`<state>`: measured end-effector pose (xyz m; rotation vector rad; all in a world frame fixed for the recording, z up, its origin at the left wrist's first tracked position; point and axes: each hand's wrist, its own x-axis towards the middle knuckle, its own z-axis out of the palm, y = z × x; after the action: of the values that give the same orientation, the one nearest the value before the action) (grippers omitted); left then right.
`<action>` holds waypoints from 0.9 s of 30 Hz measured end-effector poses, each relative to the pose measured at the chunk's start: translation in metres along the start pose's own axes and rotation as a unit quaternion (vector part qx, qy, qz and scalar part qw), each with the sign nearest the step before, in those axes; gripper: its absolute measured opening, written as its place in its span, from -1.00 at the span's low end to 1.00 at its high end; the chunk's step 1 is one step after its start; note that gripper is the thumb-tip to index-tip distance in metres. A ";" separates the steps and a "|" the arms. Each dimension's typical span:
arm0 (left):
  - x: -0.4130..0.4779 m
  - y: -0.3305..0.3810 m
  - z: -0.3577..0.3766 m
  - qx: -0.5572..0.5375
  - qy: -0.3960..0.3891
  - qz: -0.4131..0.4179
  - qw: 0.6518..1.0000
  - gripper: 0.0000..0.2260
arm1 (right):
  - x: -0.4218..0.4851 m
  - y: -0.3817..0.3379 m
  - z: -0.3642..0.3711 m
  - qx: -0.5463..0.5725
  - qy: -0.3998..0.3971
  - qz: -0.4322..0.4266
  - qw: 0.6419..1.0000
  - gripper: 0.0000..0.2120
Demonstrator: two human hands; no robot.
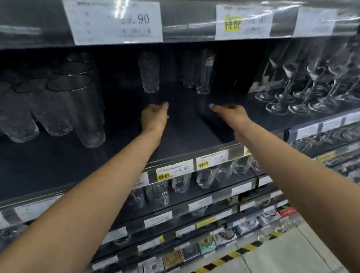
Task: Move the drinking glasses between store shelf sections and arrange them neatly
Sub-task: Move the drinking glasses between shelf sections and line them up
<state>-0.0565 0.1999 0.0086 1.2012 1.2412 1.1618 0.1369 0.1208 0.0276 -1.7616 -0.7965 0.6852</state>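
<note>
**Glass tumblers at back of shelf, both hands empty and reaching in**

Left hand [155, 116] is low over the dark shelf [185, 136], fingers loosely extended, holding nothing. Right hand [230, 112] is level with it, fingers stretched forward and flat, also empty. The two hands are apart with bare shelf between them, and neither touches any glass.

Task things: one tall glass [149, 75] stands at the back, just beyond the left hand. A pair of tall glasses [205, 75] stands close together at the back, beyond the right hand. Frame is blurred, so fine detail is unreadable.

Handling, judged:
- rigid, clear, probably thin-walled, so fragile
- light when empty
- smooth sides, likely slippery
- tall and narrow on a small base, so easy to tip or knock into a neighbour
- best hold is thumb and fingers wrapped round the mid-body, not the rim
- one glass per hand looks workable

Orientation: all three stand upright, long axis vertical, thicker base down on the shelf. Mouths appear to face up, but the rims are lost in shadow.

Further out, wide tumblers [82, 108] are clustered at left and seem to lean, likely a wide-angle effect. Stemmed glasses [294, 91] are in rows at right. Price tags [175, 172] run along the shelf's front edge.
</note>
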 end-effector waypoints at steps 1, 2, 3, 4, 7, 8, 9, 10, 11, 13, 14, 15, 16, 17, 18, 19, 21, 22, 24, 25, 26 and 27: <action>0.009 -0.003 0.004 -0.010 0.029 0.022 0.999 -0.79 | 0.012 0.002 0.000 0.006 0.000 -0.003 1.000 -0.49; 0.017 -0.006 0.008 -0.014 0.057 0.041 0.997 -0.82 | 0.022 0.003 0.000 0.012 0.000 -0.010 1.000 -0.49; 0.025 -0.008 0.011 -0.009 0.082 0.061 0.995 -0.85 | 0.035 0.005 0.001 0.012 -0.002 -0.021 1.000 -0.50; 0.032 -0.009 0.015 0.002 0.101 0.077 0.992 -0.84 | 0.045 0.006 0.002 0.008 -0.007 -0.036 0.999 -0.49; 0.051 -0.008 0.028 0.024 0.140 0.109 0.984 -0.78 | 0.079 0.008 0.008 -0.004 -0.039 -0.066 0.997 -0.33; 0.057 -0.007 0.032 0.034 0.152 0.121 0.980 -0.78 | 0.088 0.006 0.010 0.003 -0.051 -0.068 0.996 -0.28; 0.064 -0.008 0.036 0.042 0.163 0.132 0.977 -0.79 | 0.099 0.004 0.013 0.010 -0.057 -0.073 0.996 -0.23; 0.070 -0.008 0.039 0.046 0.172 0.140 0.974 -0.79 | 0.107 0.003 0.016 0.014 -0.059 -0.080 0.995 -0.21; 0.079 -0.009 0.041 0.046 0.179 0.145 0.972 -0.77 | 0.117 0.003 0.019 0.019 -0.057 -0.090 0.994 -0.21; 0.096 -0.009 0.043 0.037 0.187 0.149 0.970 -0.69 | 0.132 0.004 0.027 0.028 -0.041 -0.115 0.992 -0.26; 0.105 -0.008 0.045 0.034 0.190 0.154 0.969 -0.65 | 0.138 0.004 0.030 0.032 -0.030 -0.132 0.990 -0.30; 0.114 -0.007 0.046 0.034 0.193 0.159 0.968 -0.61 | 0.146 0.004 0.035 0.037 -0.018 -0.147 0.988 -0.32; 0.121 -0.007 0.048 0.033 0.194 0.164 0.967 -0.58 | 0.153 0.004 0.039 0.044 -0.008 -0.159 0.986 -0.31; 0.129 -0.007 0.049 0.027 0.194 0.166 0.967 -0.54 | 0.159 0.003 0.043 0.047 0.000 -0.170 0.984 -0.30; 0.136 -0.007 0.050 0.018 0.192 0.164 0.967 -0.49 | 0.166 0.002 0.048 0.049 0.006 -0.181 0.982 -0.28; 0.143 -0.007 0.051 0.013 0.191 0.161 0.968 -0.43 | 0.172 0.000 0.051 0.047 0.010 -0.188 0.981 -0.28; 0.157 -0.009 0.052 0.016 0.194 0.158 0.968 -0.32 | 0.184 -0.003 0.057 0.064 0.003 -0.191 0.980 -0.30; 0.165 -0.010 0.053 0.021 0.193 0.161 0.968 -0.29 | 0.189 -0.005 0.059 0.079 -0.001 -0.189 0.979 -0.30; 0.177 -0.011 0.054 0.028 0.191 0.164 0.967 -0.28 | 0.195 -0.006 0.063 0.101 -0.008 -0.184 0.978 -0.30; 0.182 -0.010 0.055 0.031 0.191 0.163 0.968 -0.30 | 0.198 -0.006 0.064 0.103 -0.012 -0.184 0.977 -0.30; 0.187 -0.010 0.056 0.033 0.188 0.160 0.968 -0.32 | 0.201 -0.006 0.066 0.104 -0.014 -0.183 0.978 -0.30; 0.191 -0.009 0.057 0.035 0.186 0.158 0.969 -0.34 | 0.203 -0.006 0.067 0.103 -0.019 -0.182 0.978 -0.30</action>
<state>0.0014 0.3902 -0.0100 1.3055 1.4071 1.6480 0.2102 0.3197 -0.0018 -1.3722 -1.0069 0.5341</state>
